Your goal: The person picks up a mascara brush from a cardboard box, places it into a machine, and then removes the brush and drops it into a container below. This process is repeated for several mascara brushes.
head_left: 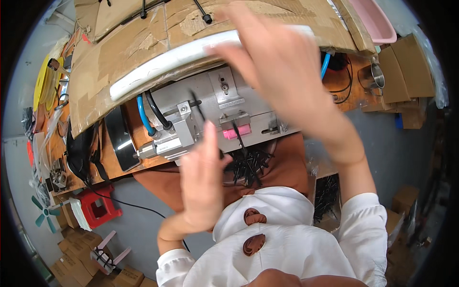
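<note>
My right hand [287, 62] is raised over the white padded edge [177, 59] of a cardboard cover. It is blurred, but thumb and fingers look apart, with nothing seen between them. My left hand [203, 184], smeared by motion, is in front of a grey metal fixture [186, 125], index finger pointing up. A thin black rod [197, 106] shows blurred just above that fingertip; whether the hand touches it cannot be told. Another thin black rod [238, 136] stands by a pink block [237, 131] on the fixture. Several black rods [251, 167] lie piled on brown cloth at my lap.
Black rods with knobbed ends [205, 18] lie on the cardboard [114, 71]. Blue tubing [143, 115] and a black phone-like slab [122, 138] are left of the fixture. A metal cup [372, 76] stands right. Below are a red stool [98, 206] and a box of black rods [327, 196].
</note>
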Tool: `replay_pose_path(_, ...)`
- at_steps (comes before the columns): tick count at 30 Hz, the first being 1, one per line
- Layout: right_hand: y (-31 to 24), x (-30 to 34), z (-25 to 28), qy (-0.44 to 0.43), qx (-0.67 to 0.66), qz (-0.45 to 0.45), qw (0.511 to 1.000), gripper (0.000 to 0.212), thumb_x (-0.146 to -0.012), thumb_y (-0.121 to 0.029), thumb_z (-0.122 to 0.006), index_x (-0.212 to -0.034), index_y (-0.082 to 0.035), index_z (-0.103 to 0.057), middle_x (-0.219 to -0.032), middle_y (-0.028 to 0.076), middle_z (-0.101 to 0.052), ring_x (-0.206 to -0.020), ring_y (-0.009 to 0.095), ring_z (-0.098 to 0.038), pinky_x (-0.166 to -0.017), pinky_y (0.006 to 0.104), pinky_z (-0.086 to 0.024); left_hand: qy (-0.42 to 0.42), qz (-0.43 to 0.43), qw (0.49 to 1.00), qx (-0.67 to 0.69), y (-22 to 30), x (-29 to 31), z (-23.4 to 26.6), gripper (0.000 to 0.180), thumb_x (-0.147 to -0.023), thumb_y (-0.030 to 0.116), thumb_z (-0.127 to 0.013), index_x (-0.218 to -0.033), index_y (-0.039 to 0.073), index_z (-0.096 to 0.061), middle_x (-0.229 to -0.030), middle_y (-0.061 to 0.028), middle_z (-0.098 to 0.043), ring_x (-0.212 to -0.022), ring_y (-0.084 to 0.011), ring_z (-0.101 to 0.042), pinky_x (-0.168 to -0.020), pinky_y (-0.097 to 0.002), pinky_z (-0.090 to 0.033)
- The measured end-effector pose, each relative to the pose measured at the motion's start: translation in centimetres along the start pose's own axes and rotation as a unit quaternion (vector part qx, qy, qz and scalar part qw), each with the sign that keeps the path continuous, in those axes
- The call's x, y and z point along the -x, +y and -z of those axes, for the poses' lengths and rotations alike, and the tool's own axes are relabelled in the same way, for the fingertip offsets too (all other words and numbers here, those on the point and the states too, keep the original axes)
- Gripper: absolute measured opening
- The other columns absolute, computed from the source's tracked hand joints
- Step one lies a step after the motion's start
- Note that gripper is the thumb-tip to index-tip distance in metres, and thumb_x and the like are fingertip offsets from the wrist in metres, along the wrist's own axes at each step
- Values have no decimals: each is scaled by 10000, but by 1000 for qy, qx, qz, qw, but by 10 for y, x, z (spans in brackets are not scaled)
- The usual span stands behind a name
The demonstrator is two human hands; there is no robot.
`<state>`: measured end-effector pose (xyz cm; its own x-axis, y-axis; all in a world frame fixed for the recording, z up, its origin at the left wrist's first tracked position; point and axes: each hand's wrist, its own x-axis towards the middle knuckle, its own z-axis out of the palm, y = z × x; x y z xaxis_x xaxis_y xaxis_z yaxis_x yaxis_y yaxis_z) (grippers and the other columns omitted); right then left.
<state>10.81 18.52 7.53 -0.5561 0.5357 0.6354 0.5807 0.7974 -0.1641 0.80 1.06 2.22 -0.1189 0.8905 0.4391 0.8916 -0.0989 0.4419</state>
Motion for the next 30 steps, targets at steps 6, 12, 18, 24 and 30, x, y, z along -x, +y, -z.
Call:
replay_pose_path(6, 54, -97, -32, -212, -155, 33, 964, 218, -788, -124, -610, -952, 15, -648, -860, 192, -658, -813, 320, -643, -745, 385, -504, -113, -29, 992, -54, 17, 27, -48, 706, -692, -88, -572, -1367, -116, -366, -932, -107, -477, -787, -217, -468, -732, -296, -454)
replay_pose_path(12, 46, -46, 44, -199, -388, -137, 889, 191, -780, -69, -653, -965, -25, -674, -793, 99, -677, -681, 201, -643, -605, 294, -503, -111, 9, 993, -48, 13, 22, -55, 709, -754, -47, -659, -1397, -44, -361, -929, -111, -482, -851, -260, -485, -744, -357, -439)
replay_pose_path(18, 3, 114, 30, 12, -271, 2, 963, 357, -728, 0, -725, -1076, 14, -649, -790, 79, -664, -531, 141, -551, -452, 250, -433, -97, -67, 993, -16, 1, -17, -17, 653, -764, 22, -648, -1371, -22, -414, -958, -116, -492, -844, -244, -501, -735, -323, -459)
replay_pose_path(24, -37, 172, -9, -67, -178, -31, 981, 530, -725, 1, -696, -1233, 60, -557, -814, 65, -663, -504, 97, -512, -450, 265, -422, 127, -89, 974, -165, -107, -192, 15, 265, -855, 26, -603, -1116, 69, -600, -977, -152, -582, -780, -282, -594, -716, -393, -477)
replay_pose_path(30, -41, 160, -19, -84, -160, -26, 983, 551, -736, -8, -696, -1260, 52, -537, -797, 66, -634, -537, 123, -566, -465, 263, -436, -30, -60, 993, -92, -147, -234, 10, 215, -830, 22, -634, -1040, 68, -634, -829, -81, -609, -703, -195, -563, -688, -316, -468)
